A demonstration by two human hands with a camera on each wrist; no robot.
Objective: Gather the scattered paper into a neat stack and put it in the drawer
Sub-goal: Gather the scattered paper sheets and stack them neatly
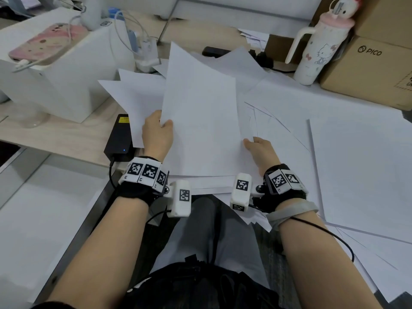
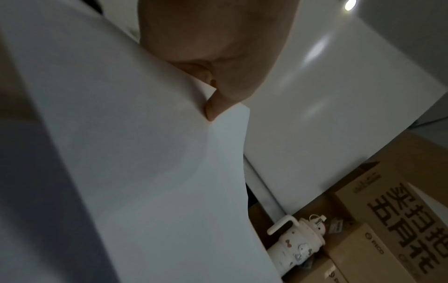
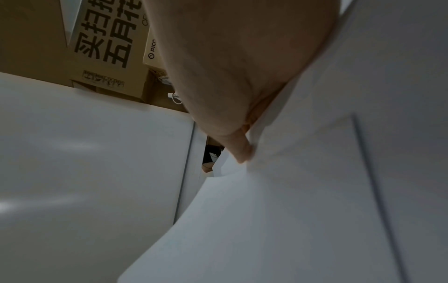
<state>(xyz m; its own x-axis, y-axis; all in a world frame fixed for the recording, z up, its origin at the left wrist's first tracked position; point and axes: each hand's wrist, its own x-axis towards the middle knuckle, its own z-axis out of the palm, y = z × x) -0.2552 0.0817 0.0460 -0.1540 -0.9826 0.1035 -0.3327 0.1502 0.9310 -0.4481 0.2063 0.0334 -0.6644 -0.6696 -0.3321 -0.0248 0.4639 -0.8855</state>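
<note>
- Paper [image 1: 361,175] is all over the desk [image 1: 60,134]: a big loose spread runs from the middle out to the right edge, sheets fanned at every angle, some hanging off the near edge over the person's lap.
- The held bundle of sheets [image 1: 200,121] sits dead centre, lifted and tilted up off the pile, long axis pointing away from the person, and it's between both hands so neither is really "nearer".
- Most of the loose stuff lies to the right, so my guess is the right hand has the shorter reach for the next sweep.
- Left hand [image 1: 157,134] grips the bundle's left edge, thumb on top and fingers curled underneath; the left wrist view shows a fingertip [image 2: 213,109] against the sheet's edge.
- Right hand [image 1: 259,152] pinches the lower right edge, thumb on top; the right wrist view shows a finger [image 3: 240,147] pushed into the paper, crumpling it a bit.
- No drawer in any view, so can't say which way it lies.
- White box [image 1: 66,70], phone [image 1: 44,41], black power brick [image 1: 120,134] on the left; tumbler [image 1: 316,50] and cardboard boxes [image 1: 365,70] at back right.
</note>
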